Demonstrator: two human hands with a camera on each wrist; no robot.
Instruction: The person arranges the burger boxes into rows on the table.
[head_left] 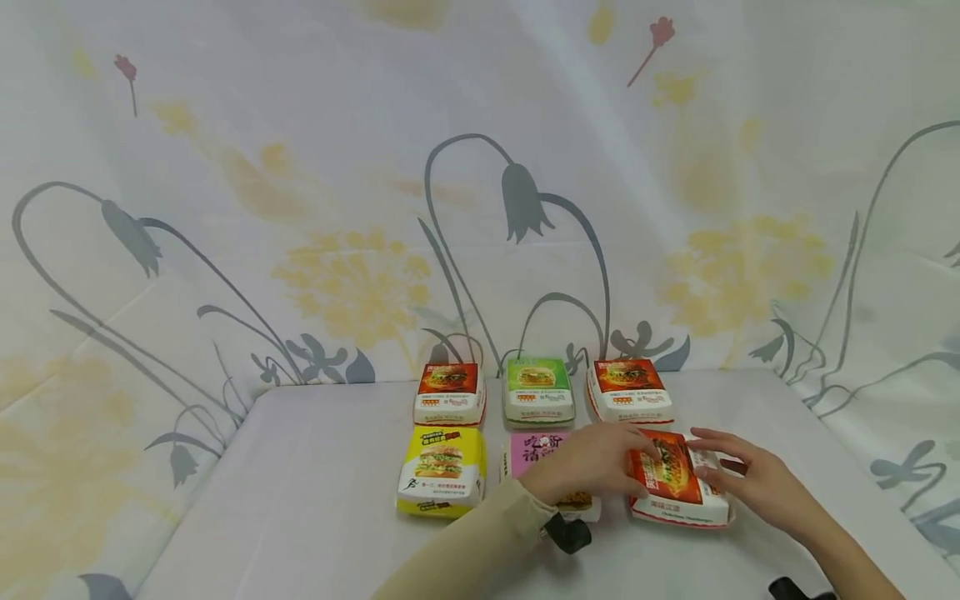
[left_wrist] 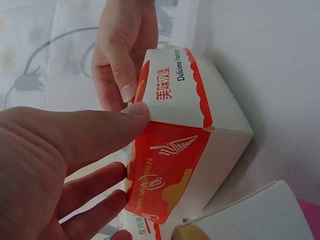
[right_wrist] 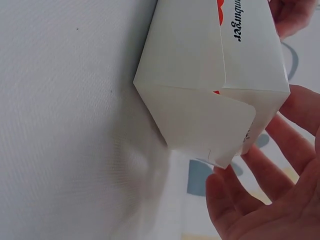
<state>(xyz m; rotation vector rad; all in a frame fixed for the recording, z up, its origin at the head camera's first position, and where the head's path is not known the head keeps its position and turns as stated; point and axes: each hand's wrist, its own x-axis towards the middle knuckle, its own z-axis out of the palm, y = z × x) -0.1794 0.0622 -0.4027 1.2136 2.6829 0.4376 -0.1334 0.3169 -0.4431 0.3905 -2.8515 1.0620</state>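
A red-and-white burger box (head_left: pixel 678 479) lies at the front right of two rows of boxes, between both hands. My left hand (head_left: pixel 596 462) reaches over the purple box (head_left: pixel 536 446) and grips the burger box's left side. In the left wrist view the thumb (left_wrist: pixel 135 109) meets the box's corner, with the fingers along the red side. On the opposite side, my right hand (head_left: pixel 765 487) holds the box, thumb on its top and fingers at the back right edge. The right wrist view shows its fingertips by the white end flap (right_wrist: pixel 215 120).
Behind stand a red box (head_left: pixel 450 396), a green box (head_left: pixel 538 392) and another red box (head_left: pixel 630 392). A yellow box (head_left: pixel 441 471) is at front left. All sit on a white-covered table (head_left: pixel 315 500) before a flowered cloth (head_left: pixel 337 167).
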